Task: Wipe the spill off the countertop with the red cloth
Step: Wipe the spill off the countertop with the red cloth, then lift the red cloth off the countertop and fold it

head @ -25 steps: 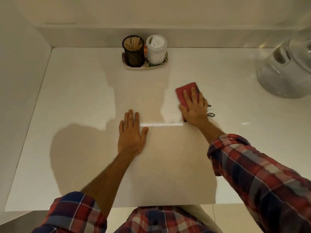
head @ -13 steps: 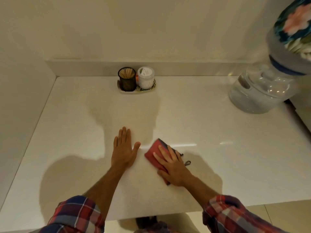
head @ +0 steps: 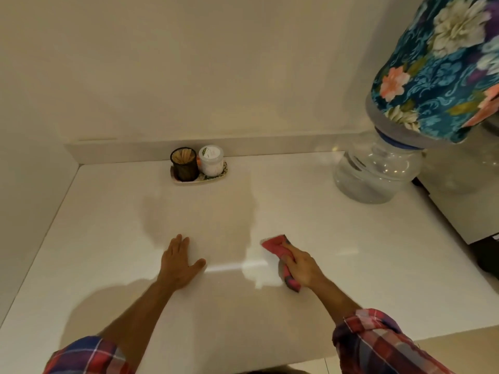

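Observation:
The red cloth [head: 274,245] lies bunched on the white countertop [head: 337,265], right of centre. My right hand [head: 301,267] presses down on it, fingers curled over the cloth, whose far corner and near end stick out. My left hand [head: 178,261] rests flat on the counter to the left, fingers together, thumb spread, holding nothing. A glossy streak [head: 229,268] runs between the two hands. No distinct puddle can be made out.
At the back stands a small tray [head: 199,179] with a dark toothpick holder [head: 184,164] and a white jar [head: 211,160]. A clear water bottle [head: 375,174] under a floral cover [head: 437,71] stands at the right. Walls close the left and back.
My right hand slid the cloth from the far right toward my left hand, then back out to the right. The left hand stayed flat. The camera tilted up.

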`<state>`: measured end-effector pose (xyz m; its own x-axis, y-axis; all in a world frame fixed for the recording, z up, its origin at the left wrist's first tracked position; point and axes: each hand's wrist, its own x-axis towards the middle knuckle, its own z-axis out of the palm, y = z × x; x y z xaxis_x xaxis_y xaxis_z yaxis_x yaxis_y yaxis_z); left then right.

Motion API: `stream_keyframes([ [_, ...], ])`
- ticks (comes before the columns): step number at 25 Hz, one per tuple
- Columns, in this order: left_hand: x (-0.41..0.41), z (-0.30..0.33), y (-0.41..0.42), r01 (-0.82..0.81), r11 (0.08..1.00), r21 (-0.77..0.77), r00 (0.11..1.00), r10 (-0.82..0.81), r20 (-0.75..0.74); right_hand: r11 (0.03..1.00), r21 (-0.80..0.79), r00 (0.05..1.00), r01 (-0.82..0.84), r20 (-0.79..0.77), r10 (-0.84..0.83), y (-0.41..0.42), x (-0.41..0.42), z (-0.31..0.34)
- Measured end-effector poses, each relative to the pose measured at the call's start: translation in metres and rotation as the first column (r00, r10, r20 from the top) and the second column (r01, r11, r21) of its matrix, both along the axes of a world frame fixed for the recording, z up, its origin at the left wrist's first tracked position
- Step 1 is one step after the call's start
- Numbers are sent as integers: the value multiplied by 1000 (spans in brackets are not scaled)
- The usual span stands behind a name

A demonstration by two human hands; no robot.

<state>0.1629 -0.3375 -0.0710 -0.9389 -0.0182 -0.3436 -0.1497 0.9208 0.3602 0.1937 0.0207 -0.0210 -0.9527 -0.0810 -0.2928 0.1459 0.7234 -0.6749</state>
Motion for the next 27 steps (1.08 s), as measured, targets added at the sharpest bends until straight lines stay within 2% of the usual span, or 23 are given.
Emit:
stream_keyframes([
  [2, -6, 18, 9, -37, 997, -63, 999, 39, 33, 941, -264, 976, 211, 118, -186, -3, -8, 16],
  [4, -5, 39, 30, -65, 997, -35, 998, 66, 16, 789, -477, 919, 387, 273, -286, -4, -17, 31],
  [6, 3, 57, 61, -118, 975, 191, 993, 117, 17, 560, -650, 854, 513, 448, -262, -4, -24, 45],
  [8, 9, 73, 98, -224, 831, 509, 973, 163, 163, 375, -735, 823, 564, 539, -181, -2, -32, 59],
  [10, 6, 88, 133, -296, 646, 703, 949, 114, 294, 334, -755, 821, 564, 555, -134, 0, -43, 67],
  [13, -19, 101, 177, -334, 393, 857, 940, 70, 334, 406, -751, 847, 521, 514, -136, 15, -68, 72],
  [15, -42, 105, 200, -329, 331, 884, 944, 91, 317, 470, -741, 874, 480, 453, -178, 33, -84, 73],
  [18, -78, 102, 232, -340, 314, 887, 940, 99, 326, 580, -711, 917, 398, 323, -234, 66, -111, 66],
  [23, -136, 82, 287, -340, 378, 861, 937, 61, 343, 766, -515, 921, 385, 168, -351, 112, -163, 52],
  [27, -176, 66, 320, -304, 453, 838, 941, 8, 337, 818, -380, 898, 431, 96, -428, 140, -198, 28],
])
